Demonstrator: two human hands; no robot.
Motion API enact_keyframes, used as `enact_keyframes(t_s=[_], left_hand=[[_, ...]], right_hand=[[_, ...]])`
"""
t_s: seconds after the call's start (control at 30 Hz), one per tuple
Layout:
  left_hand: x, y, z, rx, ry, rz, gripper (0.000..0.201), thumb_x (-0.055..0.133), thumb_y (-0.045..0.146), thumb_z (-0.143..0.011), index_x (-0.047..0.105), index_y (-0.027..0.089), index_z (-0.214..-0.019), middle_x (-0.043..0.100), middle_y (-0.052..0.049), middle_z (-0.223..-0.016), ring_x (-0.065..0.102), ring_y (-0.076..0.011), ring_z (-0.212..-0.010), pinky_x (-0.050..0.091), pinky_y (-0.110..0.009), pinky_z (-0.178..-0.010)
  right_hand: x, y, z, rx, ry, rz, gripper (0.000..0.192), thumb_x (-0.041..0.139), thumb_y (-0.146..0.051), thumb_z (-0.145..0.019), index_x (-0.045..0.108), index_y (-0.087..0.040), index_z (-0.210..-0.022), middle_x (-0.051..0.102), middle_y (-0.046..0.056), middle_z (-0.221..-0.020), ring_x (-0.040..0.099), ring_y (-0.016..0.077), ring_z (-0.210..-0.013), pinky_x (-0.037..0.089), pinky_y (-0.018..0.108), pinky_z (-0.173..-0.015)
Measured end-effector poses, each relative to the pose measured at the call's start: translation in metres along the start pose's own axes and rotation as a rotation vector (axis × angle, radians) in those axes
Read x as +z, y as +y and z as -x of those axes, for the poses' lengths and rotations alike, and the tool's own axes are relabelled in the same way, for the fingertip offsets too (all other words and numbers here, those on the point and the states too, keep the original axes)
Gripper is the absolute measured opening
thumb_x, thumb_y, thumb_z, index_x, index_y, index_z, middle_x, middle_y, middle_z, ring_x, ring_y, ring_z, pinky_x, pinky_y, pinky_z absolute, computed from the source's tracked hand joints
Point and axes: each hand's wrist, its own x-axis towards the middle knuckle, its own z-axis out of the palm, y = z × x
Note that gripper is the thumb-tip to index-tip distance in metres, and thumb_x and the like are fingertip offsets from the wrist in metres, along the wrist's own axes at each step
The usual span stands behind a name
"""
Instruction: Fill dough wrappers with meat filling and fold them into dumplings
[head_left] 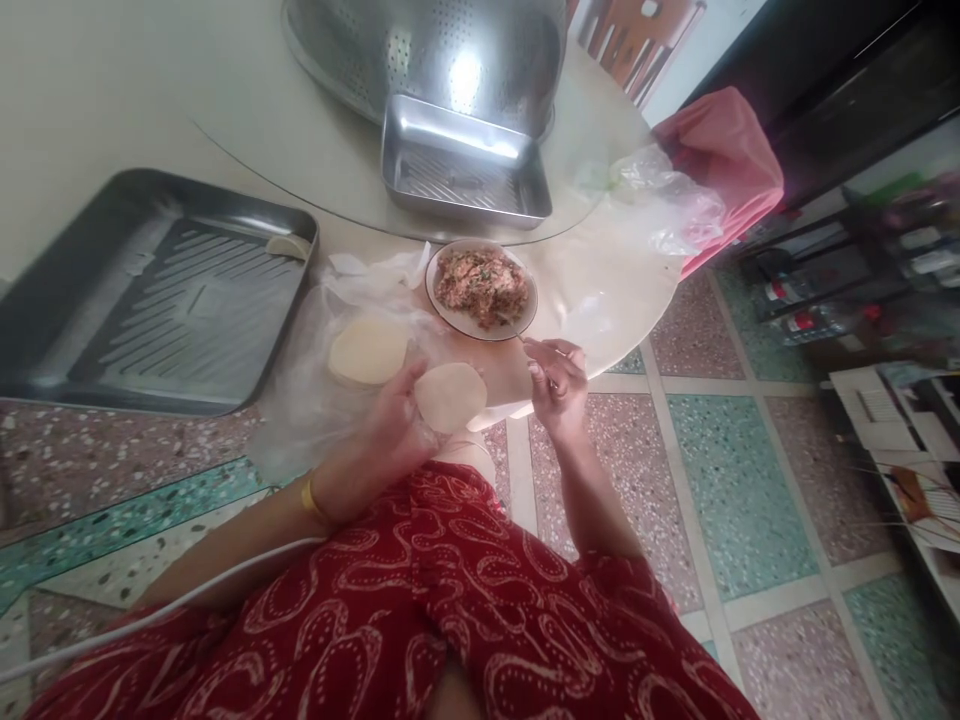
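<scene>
The left hand (397, 415) cups a round dough wrapper (451, 396) flat on its curled fingers, just off the table's (600, 290) edge. The right hand (556, 378) pinches a thin utensil (525, 343), fingers closed, its tip touching the plate of filling (481, 288). A stack of wrappers (368, 350) lies on plastic beside a metal tray (150, 290).

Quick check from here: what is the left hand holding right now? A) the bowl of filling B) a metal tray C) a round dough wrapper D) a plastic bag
C: the left hand holds a flat round dough wrapper open on its fingers, near the bowl of filling on the table.
</scene>
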Motion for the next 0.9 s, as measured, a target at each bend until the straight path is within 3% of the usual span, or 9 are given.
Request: enact_keyframes(t_s=[0.1,0.17,0.37,0.57,0.7,0.8,0.9], left_hand=[[0.004,-0.001,0.001,0.013,0.078,0.01,0.05,0.038,0.037,-0.104,0.058,0.003,-0.135,0.077,-0.014,-0.099,0.073,-0.0237,-0.096,0.059,-0.032,-0.087],[0.007,-0.002,0.002,0.01,0.07,-0.008,0.05,0.039,0.037,-0.103,0.058,0.004,-0.135,0.077,-0.014,-0.099,0.073,-0.0244,-0.096,0.059,-0.032,-0.087],[0.008,-0.003,0.003,0.01,0.132,-0.032,0.054,0.036,0.038,-0.104,0.055,-0.001,-0.136,0.077,-0.017,-0.098,0.074,-0.024,-0.092,0.059,-0.031,-0.086],[0.008,-0.002,0.003,0.014,0.083,0.002,0.05,0.037,0.035,-0.104,0.056,0.003,-0.136,0.077,-0.014,-0.1,0.074,-0.0222,-0.089,0.058,-0.032,-0.09],[0.007,-0.001,0.002,0.009,0.113,0.001,0.053,0.035,0.036,-0.104,0.054,0.001,-0.138,0.077,-0.015,-0.1,0.074,-0.0223,-0.09,0.058,-0.031,-0.091],[0.003,-0.001,-0.001,-0.015,0.035,-0.012,0.052,0.036,0.036,-0.103,0.054,0.002,-0.139,0.077,-0.016,-0.101,0.074,-0.0237,-0.091,0.058,-0.032,-0.087],[-0.002,-0.002,-0.004,-0.028,-0.041,-0.026,0.053,0.036,0.037,-0.103,0.053,0.002,-0.139,0.077,-0.016,-0.099,0.075,-0.0247,-0.091,0.059,-0.033,-0.086]], right_hand=[[-0.002,-0.002,-0.002,0.091,-0.108,-0.018,0.018,0.057,-0.034,-0.095,0.074,-0.036,-0.102,0.08,-0.001,-0.103,0.066,0.0257,-0.101,0.046,0.049,-0.094],[-0.007,-0.003,-0.007,0.118,-0.152,-0.027,0.018,0.058,-0.035,-0.094,0.075,-0.037,-0.101,0.079,-0.001,-0.103,0.065,0.0259,-0.102,0.045,0.049,-0.094],[-0.018,-0.01,-0.026,0.007,-0.094,-0.047,0.018,0.059,-0.035,-0.096,0.075,-0.039,-0.104,0.079,-0.004,-0.104,0.065,0.0244,-0.102,0.048,0.046,-0.091],[-0.014,-0.012,-0.032,-0.032,-0.335,-0.09,0.016,0.06,-0.036,-0.095,0.075,-0.036,-0.101,0.079,-0.004,-0.107,0.064,0.0241,-0.109,0.047,0.049,-0.099],[-0.026,-0.008,-0.029,-0.015,-0.229,-0.086,0.016,0.059,-0.043,-0.096,0.074,-0.038,-0.099,0.075,-0.002,-0.096,0.064,0.0225,-0.095,0.051,0.044,-0.084],[-0.033,-0.011,-0.03,0.068,-0.081,-0.053,0.02,0.053,-0.043,-0.099,0.072,-0.036,-0.098,0.072,0.0,-0.09,0.064,0.0212,-0.086,0.052,0.041,-0.076],[-0.032,-0.013,-0.034,0.186,-0.033,0.027,0.026,0.045,-0.04,-0.101,0.068,-0.03,-0.1,0.072,0.004,-0.092,0.064,0.02,-0.08,0.052,0.041,-0.075]])
